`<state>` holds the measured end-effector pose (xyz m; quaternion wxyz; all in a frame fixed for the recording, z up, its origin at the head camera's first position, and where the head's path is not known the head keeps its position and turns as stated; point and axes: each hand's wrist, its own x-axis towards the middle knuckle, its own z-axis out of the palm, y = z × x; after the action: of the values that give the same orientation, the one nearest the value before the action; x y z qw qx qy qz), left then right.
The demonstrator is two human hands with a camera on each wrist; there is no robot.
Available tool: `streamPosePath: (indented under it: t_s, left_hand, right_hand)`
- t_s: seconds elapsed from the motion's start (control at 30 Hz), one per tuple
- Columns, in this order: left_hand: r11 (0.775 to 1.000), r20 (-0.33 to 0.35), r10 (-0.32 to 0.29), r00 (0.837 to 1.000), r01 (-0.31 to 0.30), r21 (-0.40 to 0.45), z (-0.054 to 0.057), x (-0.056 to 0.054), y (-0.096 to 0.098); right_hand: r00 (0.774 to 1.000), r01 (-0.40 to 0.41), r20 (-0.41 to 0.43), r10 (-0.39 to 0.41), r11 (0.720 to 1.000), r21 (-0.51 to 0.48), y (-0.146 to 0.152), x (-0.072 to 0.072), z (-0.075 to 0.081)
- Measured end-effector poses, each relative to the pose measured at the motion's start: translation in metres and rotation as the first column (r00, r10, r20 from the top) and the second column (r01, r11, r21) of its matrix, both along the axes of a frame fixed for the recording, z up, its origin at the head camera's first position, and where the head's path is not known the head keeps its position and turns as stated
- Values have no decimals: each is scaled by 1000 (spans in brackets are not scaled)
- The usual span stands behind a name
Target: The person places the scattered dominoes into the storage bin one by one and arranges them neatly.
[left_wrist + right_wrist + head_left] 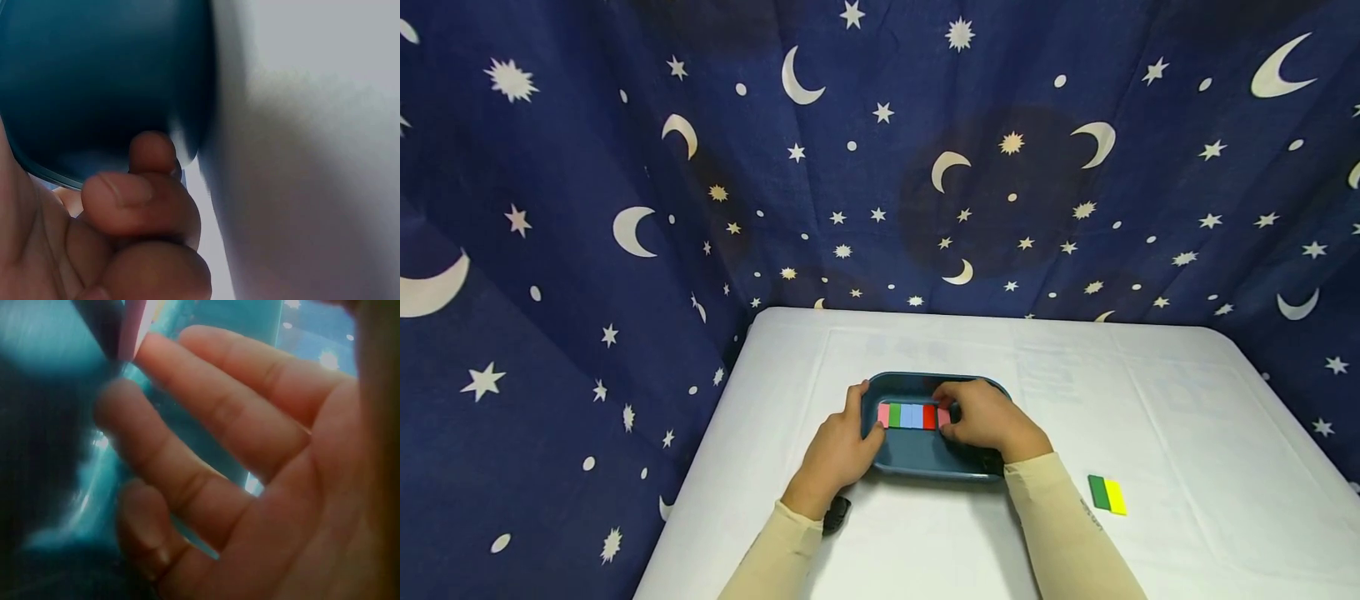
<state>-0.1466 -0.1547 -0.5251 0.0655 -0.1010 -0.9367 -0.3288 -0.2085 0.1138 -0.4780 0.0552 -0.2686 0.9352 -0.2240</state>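
A dark teal tray [917, 457] lies on the white table. Inside it runs a row of small coloured tiles: pink [883, 415], green [895, 415], light blue [912, 416] and red [929, 417]. At the row's right end, my right hand [992, 421] pinches another pink tile [943, 417] between thumb and fingers. The right wrist view catches this pink tile's edge [132, 328] at a fingertip; the thumb's contact is hidden there. My left hand [838, 450] holds the tray's left side, with curled fingers [147, 203] against its outer wall.
A dark green tile [1098, 492] and a yellow tile [1115, 497] lie side by side on the table, right of my right forearm. A black object [836, 515] sits partly hidden by my left wrist. Behind the table hangs a blue curtain [880, 167] with moons and stars.
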Motion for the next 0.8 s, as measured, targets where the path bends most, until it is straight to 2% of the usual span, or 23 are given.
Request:
streamPosePath:
  t_s: [0.47, 0.8]
  left_hand:
    - [1000, -1, 5, 1000, -5, -7, 2, 0, 1]
    - [1000, 22, 9, 1000, -9, -4, 3, 1, 1]
  right_hand:
    - [999, 13, -44, -13, 1000, -15, 1, -1, -5]
    - [997, 29, -66, -32, 998, -47, 2, -3, -3]
